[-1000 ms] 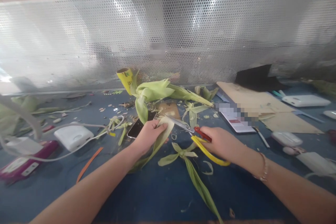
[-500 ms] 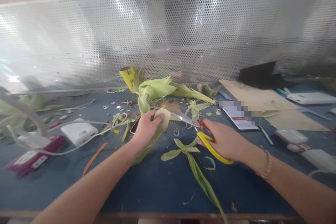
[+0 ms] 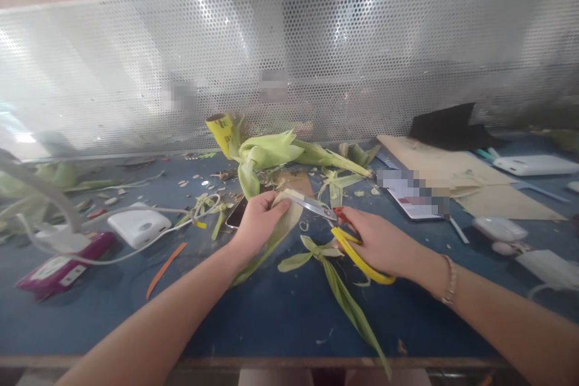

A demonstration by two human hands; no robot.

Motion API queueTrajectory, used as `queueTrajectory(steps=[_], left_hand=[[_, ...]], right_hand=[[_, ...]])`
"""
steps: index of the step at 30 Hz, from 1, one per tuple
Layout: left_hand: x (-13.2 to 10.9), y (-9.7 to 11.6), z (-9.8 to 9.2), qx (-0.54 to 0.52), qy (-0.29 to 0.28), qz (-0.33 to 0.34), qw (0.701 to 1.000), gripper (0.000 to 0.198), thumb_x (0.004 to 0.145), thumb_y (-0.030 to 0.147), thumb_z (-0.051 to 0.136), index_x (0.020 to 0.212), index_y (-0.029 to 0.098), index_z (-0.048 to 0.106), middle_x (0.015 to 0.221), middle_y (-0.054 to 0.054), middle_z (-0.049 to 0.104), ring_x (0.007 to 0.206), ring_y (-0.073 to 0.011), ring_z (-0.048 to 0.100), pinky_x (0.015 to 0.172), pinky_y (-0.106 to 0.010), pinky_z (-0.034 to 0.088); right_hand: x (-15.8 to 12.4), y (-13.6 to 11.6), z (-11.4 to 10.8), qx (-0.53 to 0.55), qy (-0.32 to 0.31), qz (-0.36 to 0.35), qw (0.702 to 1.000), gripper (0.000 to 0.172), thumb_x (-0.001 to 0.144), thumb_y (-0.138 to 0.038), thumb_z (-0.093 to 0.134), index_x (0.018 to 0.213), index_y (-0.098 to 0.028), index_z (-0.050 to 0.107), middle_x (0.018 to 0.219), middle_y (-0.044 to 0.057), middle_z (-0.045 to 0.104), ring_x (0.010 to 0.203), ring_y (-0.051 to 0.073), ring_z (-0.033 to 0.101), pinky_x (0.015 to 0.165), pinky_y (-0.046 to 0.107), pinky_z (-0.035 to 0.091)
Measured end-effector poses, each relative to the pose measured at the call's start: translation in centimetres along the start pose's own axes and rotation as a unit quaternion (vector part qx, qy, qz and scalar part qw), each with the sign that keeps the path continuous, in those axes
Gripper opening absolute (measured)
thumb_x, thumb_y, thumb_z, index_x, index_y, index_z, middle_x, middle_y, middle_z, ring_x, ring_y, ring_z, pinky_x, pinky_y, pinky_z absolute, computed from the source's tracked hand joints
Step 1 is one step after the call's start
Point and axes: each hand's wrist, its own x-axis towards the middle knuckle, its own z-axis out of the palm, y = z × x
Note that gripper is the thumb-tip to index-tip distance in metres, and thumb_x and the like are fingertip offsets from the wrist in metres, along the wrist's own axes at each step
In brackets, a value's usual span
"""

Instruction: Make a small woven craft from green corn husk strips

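Note:
My left hand [image 3: 260, 220] pinches a pale green corn husk strip [image 3: 289, 217], whose tail hangs down beneath the wrist. In my right hand [image 3: 380, 241] is a pair of scissors [image 3: 319, 208] with yellow and red handles. The scissor blades lie at the husk's upper edge, beside my left fingertips; whether they are closed on it I cannot tell. Just below on the blue table sits a knotted husk figure [image 3: 316, 253] with a long trailing leaf [image 3: 355, 310]. Behind my hands lies a bundle of green husks [image 3: 271, 151]. A dark phone [image 3: 237, 214] is partly hidden by my left hand.
At left are a purple power strip [image 3: 67, 268], a white charger [image 3: 138, 226] and an orange strip [image 3: 165, 268]. A lit phone [image 3: 411, 193], brown paper [image 3: 452, 175] and a white case [image 3: 500, 229] lie right. A perforated metal screen [image 3: 316, 60] stands behind, near a yellow tube [image 3: 221, 132].
The scissors and my right hand have shifted slightly left, bringing the blades to the upper edge of the husk strip. My left hand still pinches the strip.

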Motion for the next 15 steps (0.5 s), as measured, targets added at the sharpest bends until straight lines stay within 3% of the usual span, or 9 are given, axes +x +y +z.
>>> queueTrajectory(steps=[6,10,15], left_hand=[[0.4,0.1,-0.4,-0.038,-0.076,-0.031,0.996,0.031,0.064,0.043,0.072,0.068,0.013,0.064,0.059,-0.003,0.063,0.05,-0.0115,0.054,0.047,-0.023,0.042],[0.3,0.9,-0.5,-0.075,-0.125,-0.064,0.987,0.03,0.059,0.039,0.076,0.065,0.012,0.065,0.059,-0.004,0.065,0.05,-0.0123,0.057,0.049,-0.024,0.045],[0.2,1.2,-0.5,-0.068,-0.153,-0.092,0.982,0.032,0.058,0.042,0.077,0.066,0.012,0.067,0.056,-0.005,0.065,0.046,-0.0124,0.056,0.045,-0.024,0.045]], right_hand=[[0.0,-0.3,-1.0,0.0,-0.025,0.032,0.999,0.038,0.084,-0.056,0.047,0.09,-0.02,0.057,0.077,0.005,0.064,0.065,0.018,0.056,0.057,0.026,0.035],[0.0,0.2,-1.5,-0.055,-0.018,0.023,0.998,0.042,0.081,-0.06,0.048,0.067,-0.021,0.049,0.064,0.002,0.058,0.056,0.014,0.047,0.052,0.025,0.028],[-0.1,1.0,-1.9,-0.1,-0.005,0.023,0.995,0.046,0.08,-0.061,0.048,0.059,-0.02,0.044,0.057,0.002,0.054,0.05,0.013,0.041,0.049,0.026,0.022]])
